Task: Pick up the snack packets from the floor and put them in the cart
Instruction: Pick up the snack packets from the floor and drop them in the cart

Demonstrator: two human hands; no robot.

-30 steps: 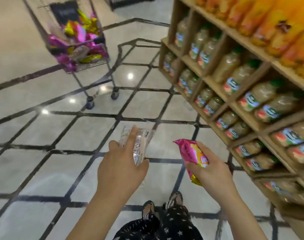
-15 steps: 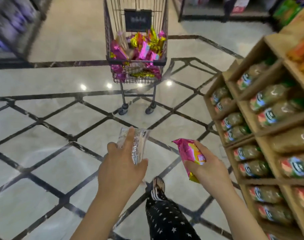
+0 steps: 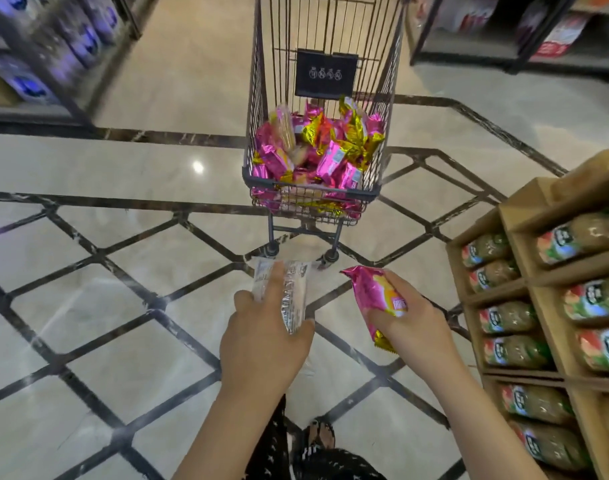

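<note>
Just wooden shelf (image 3: 525,216) rt of cart (image 3: 258,98).

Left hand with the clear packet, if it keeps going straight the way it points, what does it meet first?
Probably the cart: the left hand points at its near end, with only bare floor between, though depth is unclear.

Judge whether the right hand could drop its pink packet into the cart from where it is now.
Probably not yet. The right hand grips the pink packet short of the cart, with bare floor between them. Nothing blocks the way and the cart's top is open, so moving closer should do it.
</note>
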